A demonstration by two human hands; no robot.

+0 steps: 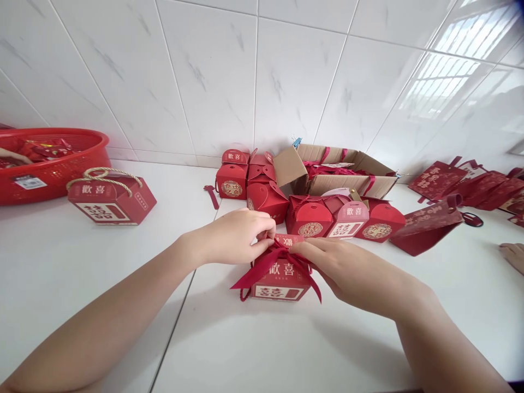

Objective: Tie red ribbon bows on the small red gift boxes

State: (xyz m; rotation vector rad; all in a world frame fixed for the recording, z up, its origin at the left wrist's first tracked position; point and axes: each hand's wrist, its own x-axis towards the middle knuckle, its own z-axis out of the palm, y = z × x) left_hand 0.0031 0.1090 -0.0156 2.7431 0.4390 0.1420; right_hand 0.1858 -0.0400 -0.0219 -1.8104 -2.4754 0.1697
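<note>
While Pinched at the Knot, Bowed but Not Yet Let Go

Pinching red ribbon (256, 274) between thumb and fingertips of the left hand (245, 236), and bearing on the right side of the knot with the fingers of the right hand (335, 262), overlapped too closely to tell whether gripping or merely touching. Beneath both, upright on the white table (229, 344): a printed red gift box (282, 281), with a twisted red cord (245, 295) hanging at the left side.

By appearances, well along, with the box assembled and the ribbon knotted at the top, down to two tails spread over the front. Left to finish, judging from the fingers at the knot: the neatening of the bow and its release. Impossible to tell under the fingers: how even the loops.

Just behind, in a cluster: more red boxes (310, 218), with no matching bow in sight; beyond, near the tiled wall (221, 71), an open cardboard carton (339, 186) of ribbon strips. Off to the left, well apart: a box with a gold rope handle (110, 199), also without a bow; farther out, a red basket (61, 183) with another person's hand (14, 157) inside. To the right: red bags (429, 224) and, at the edge, one more hand (513, 256).
</note>
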